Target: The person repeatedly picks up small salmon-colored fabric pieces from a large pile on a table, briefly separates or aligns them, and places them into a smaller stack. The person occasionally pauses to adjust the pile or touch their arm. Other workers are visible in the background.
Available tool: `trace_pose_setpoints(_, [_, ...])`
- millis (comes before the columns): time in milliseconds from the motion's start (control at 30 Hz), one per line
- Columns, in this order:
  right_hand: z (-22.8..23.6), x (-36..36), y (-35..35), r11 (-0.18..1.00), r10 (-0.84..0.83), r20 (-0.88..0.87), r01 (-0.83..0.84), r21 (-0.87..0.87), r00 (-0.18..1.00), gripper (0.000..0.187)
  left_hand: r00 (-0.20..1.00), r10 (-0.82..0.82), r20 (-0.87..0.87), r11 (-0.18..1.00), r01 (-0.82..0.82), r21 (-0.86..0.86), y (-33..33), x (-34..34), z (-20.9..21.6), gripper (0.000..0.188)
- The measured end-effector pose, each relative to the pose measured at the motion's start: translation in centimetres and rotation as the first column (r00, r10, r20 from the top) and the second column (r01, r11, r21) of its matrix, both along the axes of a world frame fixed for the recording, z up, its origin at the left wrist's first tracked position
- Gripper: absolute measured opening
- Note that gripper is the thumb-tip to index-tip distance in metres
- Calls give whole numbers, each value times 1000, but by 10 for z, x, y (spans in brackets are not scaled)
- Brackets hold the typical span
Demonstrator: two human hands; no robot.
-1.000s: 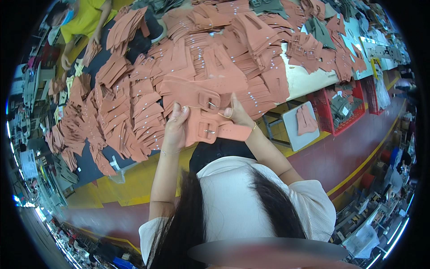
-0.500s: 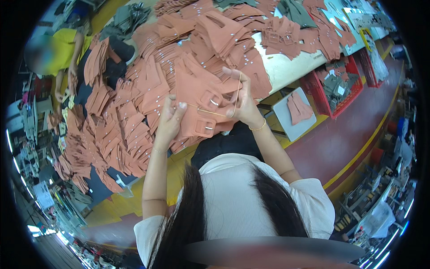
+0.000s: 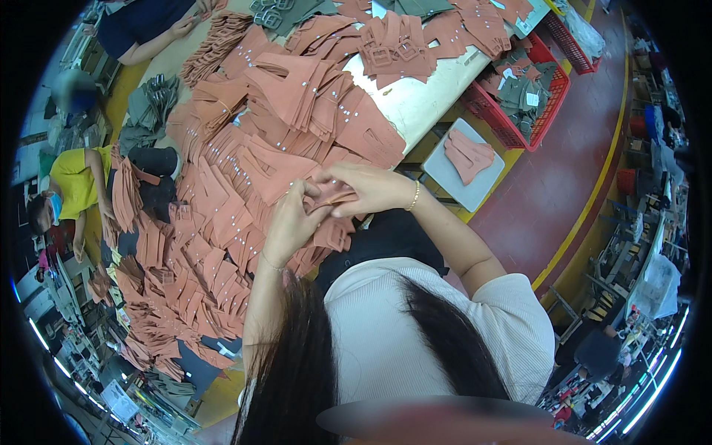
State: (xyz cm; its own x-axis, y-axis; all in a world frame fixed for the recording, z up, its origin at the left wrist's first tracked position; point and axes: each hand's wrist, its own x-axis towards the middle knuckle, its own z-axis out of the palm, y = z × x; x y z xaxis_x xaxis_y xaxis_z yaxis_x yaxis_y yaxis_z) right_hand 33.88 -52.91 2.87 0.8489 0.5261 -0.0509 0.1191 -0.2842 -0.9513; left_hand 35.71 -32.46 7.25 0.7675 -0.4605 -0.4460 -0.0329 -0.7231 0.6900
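My left hand and my right hand are close together in front of my body. Both are closed on a gathered bundle of salmon fabric belt pieces, with fingers pinching its folds. Below the hands hangs a fabric-covered square buckle. The rubber band is mostly hidden among the fingers and folds, so I cannot tell how it lies. Just beyond the hands, a flat salmon piece with a slot lies on top of stacked ones.
Salmon stacks cover much of the table. At right are a pale stool bearing a salmon piece and a red crate of green and salmon pieces. A person in yellow and a dark-sleeved person work across the table.
My hands have come together, and the bundle, laid out flat before, is now squeezed and folded between them. The rubber band, stretched over my right fingers earlier, is no longer spread. The view has shifted.
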Motion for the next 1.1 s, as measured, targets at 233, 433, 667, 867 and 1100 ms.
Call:
trace_pose_setpoints(233, [-16, 5, -102, 999, 40, -121, -40, 3, 992, 27, 951, 222, -217, 819, -303, -487, -12, 9, -40, 44])
trace_pose_setpoints(433, [-67, 62, -187, 650, -539, 63, 463, -602, 840, 34, 949, 281, -143, 914, -310, -262, 35, -4, -53, 42])
trace_pose_setpoints(667, [-101, 81, -95, 787, -437, 291, 518, -334, 851, 21, 841, 438, -318, 835, -512, -202, 73, -71, -76, 39])
trace_pose_setpoints(867, [-126, 70, 70, 898, -94, 387, 246, -365, 917, 31, 761, 516, -393, 772, -612, -171, 94, -119, -86, 40])
trace_pose_setpoints(1100, [-148, 69, 129, 653, -25, 463, 365, -664, 886, 56, 627, 668, -401, 642, -758, -115, 127, -159, -93, 40])
